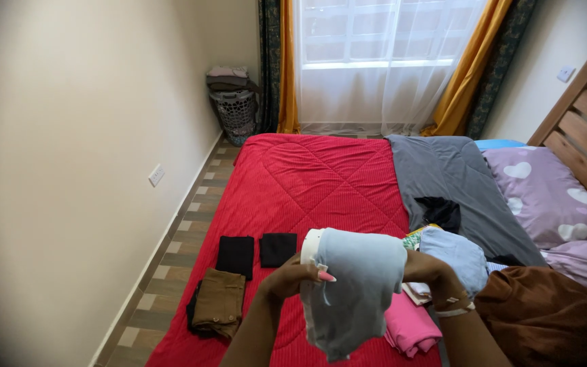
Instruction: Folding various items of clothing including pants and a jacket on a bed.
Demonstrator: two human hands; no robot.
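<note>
Gripping 1 pale blue garment (354, 292) with both hands, left hand (293, 278) clenched on its left edge, right hand (429, 268) on its right, hanging lengthwise over red bedspread (307, 177).

Colours on and around the bed

A pale grey-blue garment (354, 292) with a white band is held up near the middle. Beneath lies a red quilted cover (307, 177); grey bedding (443, 177) and lilac pillows (552, 197) with white hearts are seen right. Black folded pieces (236, 255), a brown one (219, 302) and pink cloth (409, 326) are laid near. Far curtains (467, 68) are shown orange.
</note>
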